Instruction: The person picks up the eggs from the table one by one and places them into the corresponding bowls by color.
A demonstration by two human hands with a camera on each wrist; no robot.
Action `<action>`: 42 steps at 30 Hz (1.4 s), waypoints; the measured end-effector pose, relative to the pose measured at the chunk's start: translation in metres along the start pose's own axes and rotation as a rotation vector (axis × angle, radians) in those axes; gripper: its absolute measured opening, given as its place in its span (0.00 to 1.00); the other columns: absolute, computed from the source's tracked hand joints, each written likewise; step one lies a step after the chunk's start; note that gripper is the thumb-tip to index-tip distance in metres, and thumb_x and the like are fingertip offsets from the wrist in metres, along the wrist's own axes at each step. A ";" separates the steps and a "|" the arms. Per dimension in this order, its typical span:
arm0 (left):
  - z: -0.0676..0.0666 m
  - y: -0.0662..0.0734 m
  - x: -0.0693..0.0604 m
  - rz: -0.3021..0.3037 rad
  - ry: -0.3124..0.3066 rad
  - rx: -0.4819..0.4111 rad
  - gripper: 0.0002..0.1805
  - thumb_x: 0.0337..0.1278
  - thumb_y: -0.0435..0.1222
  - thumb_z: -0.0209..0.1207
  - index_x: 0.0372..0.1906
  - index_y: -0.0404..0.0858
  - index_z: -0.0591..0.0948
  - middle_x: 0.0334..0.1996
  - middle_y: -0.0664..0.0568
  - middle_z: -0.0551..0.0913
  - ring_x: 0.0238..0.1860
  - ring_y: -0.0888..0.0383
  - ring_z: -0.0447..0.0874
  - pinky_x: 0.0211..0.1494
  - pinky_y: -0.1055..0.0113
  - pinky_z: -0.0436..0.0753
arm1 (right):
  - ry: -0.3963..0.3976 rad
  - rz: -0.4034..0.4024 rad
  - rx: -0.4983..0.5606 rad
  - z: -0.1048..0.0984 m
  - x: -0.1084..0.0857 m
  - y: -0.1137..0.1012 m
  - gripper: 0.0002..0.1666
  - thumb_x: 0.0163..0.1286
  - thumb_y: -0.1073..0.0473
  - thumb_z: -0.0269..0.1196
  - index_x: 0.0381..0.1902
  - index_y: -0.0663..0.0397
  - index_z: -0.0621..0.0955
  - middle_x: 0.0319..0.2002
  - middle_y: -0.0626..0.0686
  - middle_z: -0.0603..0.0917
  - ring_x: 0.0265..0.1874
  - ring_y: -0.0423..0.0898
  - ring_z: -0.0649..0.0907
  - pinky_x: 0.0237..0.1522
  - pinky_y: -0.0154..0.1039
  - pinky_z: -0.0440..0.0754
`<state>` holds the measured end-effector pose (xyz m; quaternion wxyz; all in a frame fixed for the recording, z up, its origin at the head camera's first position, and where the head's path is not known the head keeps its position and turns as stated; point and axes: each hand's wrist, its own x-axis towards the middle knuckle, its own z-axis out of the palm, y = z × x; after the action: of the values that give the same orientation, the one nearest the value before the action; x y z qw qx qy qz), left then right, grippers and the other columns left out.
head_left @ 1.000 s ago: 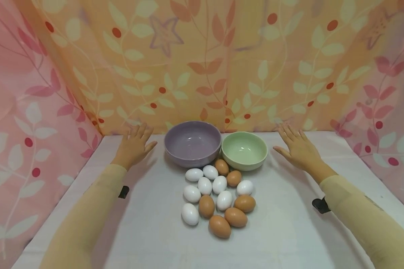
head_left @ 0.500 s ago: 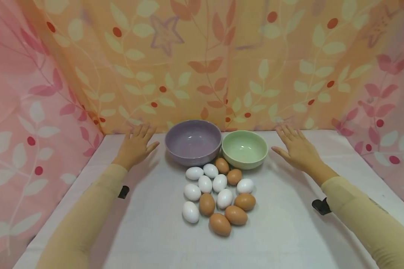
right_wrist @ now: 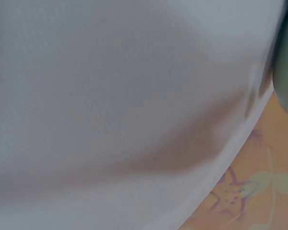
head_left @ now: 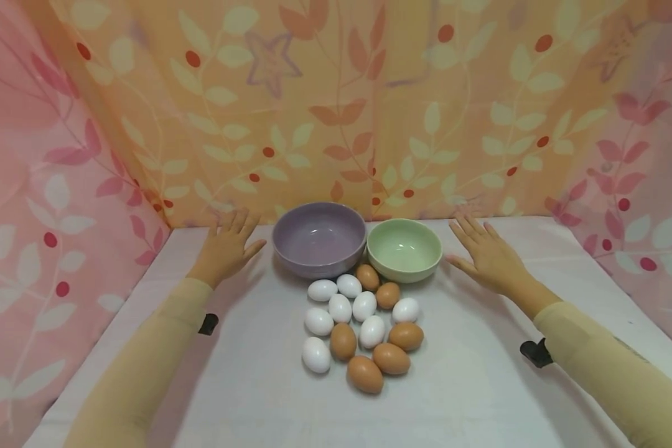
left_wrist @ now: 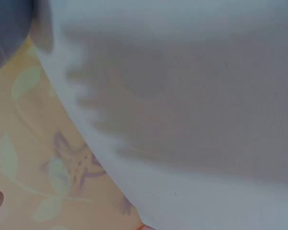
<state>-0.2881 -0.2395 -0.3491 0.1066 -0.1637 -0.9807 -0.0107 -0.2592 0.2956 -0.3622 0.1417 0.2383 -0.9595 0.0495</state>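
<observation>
My left hand (head_left: 225, 249) is held palm down with straight, spread fingers, left of a purple bowl (head_left: 319, 269) and apart from it. On the other side, my right hand (head_left: 490, 256) has its fingers extended too, its thumb close to the rim of a smaller light green bowl (head_left: 404, 274). Neither hand holds anything. Both bowls stand side by side with nothing in them. In front of them lie several white eggs (head_left: 316, 355) and several brown eggs (head_left: 365, 374) in a loose cluster. The left wrist view catches the purple bowl's side (left_wrist: 7, 33); the right wrist view, the green bowl's side (right_wrist: 287, 72).
A white cloth (head_left: 257, 392) covers the table. Orange leaf-patterned fabric (head_left: 336, 112) hangs behind the bowls, and pink fabric (head_left: 45, 205) stands at the left and right sides. Each forearm wears a dark strap-like device (head_left: 536, 353) under the sleeve's edge.
My right hand has shifted slightly left, toward the green bowl. The left hand has moved a little to the right. The bowls and eggs stay where they were.
</observation>
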 end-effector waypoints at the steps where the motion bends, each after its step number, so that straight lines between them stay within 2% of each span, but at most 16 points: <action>1: 0.000 0.001 0.000 0.001 -0.002 -0.006 0.38 0.75 0.54 0.45 0.79 0.41 0.51 0.80 0.38 0.47 0.79 0.37 0.45 0.77 0.31 0.40 | -0.001 -0.003 0.002 0.000 -0.001 -0.001 0.46 0.73 0.41 0.57 0.77 0.61 0.57 0.79 0.63 0.53 0.79 0.59 0.52 0.77 0.62 0.49; 8: -0.001 0.005 -0.005 -0.001 0.011 -0.018 0.38 0.74 0.54 0.47 0.79 0.41 0.52 0.79 0.37 0.48 0.78 0.36 0.47 0.77 0.32 0.40 | -0.003 -0.022 0.068 0.001 -0.008 -0.018 0.46 0.73 0.40 0.57 0.78 0.59 0.56 0.79 0.63 0.53 0.79 0.60 0.52 0.77 0.62 0.50; 12: 0.000 0.009 -0.005 0.000 0.000 -0.024 0.39 0.74 0.55 0.45 0.80 0.42 0.49 0.80 0.38 0.45 0.79 0.36 0.46 0.78 0.34 0.39 | 0.009 -0.026 0.094 0.001 -0.013 -0.027 0.46 0.73 0.43 0.59 0.78 0.60 0.56 0.78 0.63 0.55 0.78 0.60 0.54 0.77 0.62 0.50; 18: -0.001 0.015 -0.003 0.012 0.036 -0.026 0.40 0.72 0.56 0.48 0.79 0.42 0.51 0.79 0.38 0.52 0.76 0.34 0.54 0.77 0.35 0.52 | 0.044 -0.016 0.156 0.006 -0.021 -0.039 0.49 0.70 0.43 0.62 0.78 0.60 0.55 0.77 0.64 0.56 0.78 0.61 0.55 0.79 0.58 0.46; 22: -0.001 0.018 -0.002 0.015 0.077 -0.054 0.41 0.70 0.55 0.52 0.78 0.41 0.55 0.78 0.37 0.53 0.75 0.33 0.55 0.74 0.37 0.61 | 0.059 -0.011 0.194 0.010 -0.022 -0.045 0.49 0.70 0.44 0.63 0.78 0.60 0.55 0.78 0.65 0.55 0.77 0.62 0.56 0.80 0.56 0.46; 26: 0.004 0.021 -0.002 0.029 0.088 -0.088 0.41 0.68 0.54 0.55 0.78 0.39 0.57 0.78 0.37 0.53 0.76 0.34 0.53 0.72 0.37 0.64 | 0.031 0.015 0.241 0.009 -0.024 -0.051 0.50 0.70 0.42 0.62 0.78 0.59 0.55 0.79 0.63 0.52 0.78 0.62 0.54 0.79 0.58 0.48; 28: 0.007 0.022 -0.003 0.023 0.076 -0.103 0.42 0.68 0.55 0.55 0.78 0.39 0.57 0.79 0.39 0.51 0.77 0.34 0.51 0.74 0.38 0.63 | 0.002 0.031 0.269 0.007 -0.027 -0.055 0.49 0.70 0.41 0.61 0.78 0.57 0.55 0.80 0.62 0.50 0.78 0.63 0.53 0.79 0.59 0.48; 33: 0.011 0.024 -0.005 -0.005 0.072 -0.173 0.42 0.67 0.56 0.55 0.77 0.39 0.58 0.80 0.40 0.49 0.77 0.34 0.52 0.74 0.38 0.62 | -0.031 0.048 0.331 0.004 -0.032 -0.062 0.48 0.70 0.41 0.61 0.78 0.55 0.56 0.80 0.60 0.48 0.77 0.65 0.53 0.80 0.55 0.44; 35: 0.011 0.025 -0.006 -0.017 0.070 -0.213 0.43 0.66 0.56 0.56 0.77 0.39 0.58 0.80 0.39 0.49 0.76 0.34 0.54 0.72 0.37 0.65 | -0.031 0.053 0.364 0.003 -0.035 -0.065 0.49 0.70 0.42 0.62 0.79 0.54 0.56 0.80 0.59 0.48 0.78 0.65 0.52 0.80 0.57 0.46; 38: 0.011 0.026 -0.007 -0.045 0.056 -0.275 0.45 0.64 0.57 0.58 0.78 0.40 0.57 0.80 0.40 0.47 0.75 0.34 0.56 0.70 0.36 0.67 | -0.037 0.072 0.423 -0.001 -0.039 -0.071 0.50 0.69 0.42 0.64 0.79 0.51 0.54 0.81 0.57 0.47 0.78 0.64 0.52 0.74 0.67 0.53; 42: 0.010 0.030 -0.006 -0.106 0.027 -0.371 0.47 0.63 0.58 0.59 0.80 0.44 0.53 0.81 0.42 0.46 0.77 0.35 0.53 0.73 0.34 0.62 | -0.036 0.094 0.487 -0.003 -0.046 -0.078 0.49 0.68 0.44 0.65 0.79 0.44 0.55 0.81 0.55 0.49 0.77 0.66 0.55 0.67 0.74 0.59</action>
<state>-0.2747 -0.2130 -0.3607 0.0869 -0.1286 -0.9676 -0.1991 -0.1826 0.2479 -0.3709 0.0604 0.2213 -0.9317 0.2817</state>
